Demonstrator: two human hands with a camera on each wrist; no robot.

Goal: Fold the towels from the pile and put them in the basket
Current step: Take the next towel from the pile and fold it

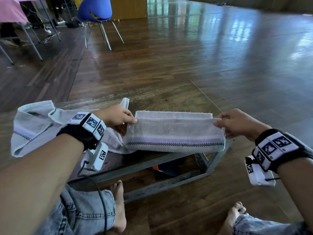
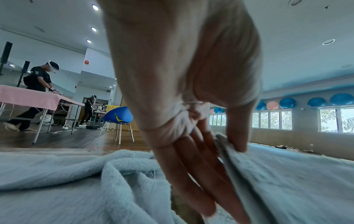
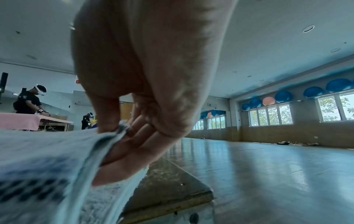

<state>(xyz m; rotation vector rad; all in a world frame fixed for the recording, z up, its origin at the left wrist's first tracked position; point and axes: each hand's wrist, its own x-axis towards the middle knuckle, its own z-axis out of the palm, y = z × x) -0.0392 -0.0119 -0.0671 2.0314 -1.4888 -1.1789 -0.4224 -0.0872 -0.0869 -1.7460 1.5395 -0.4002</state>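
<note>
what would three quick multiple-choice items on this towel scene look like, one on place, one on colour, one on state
1. Where does the folded towel lie?
A. on the low table
B. on the chair
C. on the person's lap

2. What colour is the chair?
A. red
B. blue
C. green

3. What are the left hand and right hand doing?
A. resting flat
B. hanging idle
C. each pinching an end of the towel's top layer

Answers: 1 A, it rests on the tabletop; 2 B, its shell is blue; 3 C, thumbs and fingers clamp the cloth.
</note>
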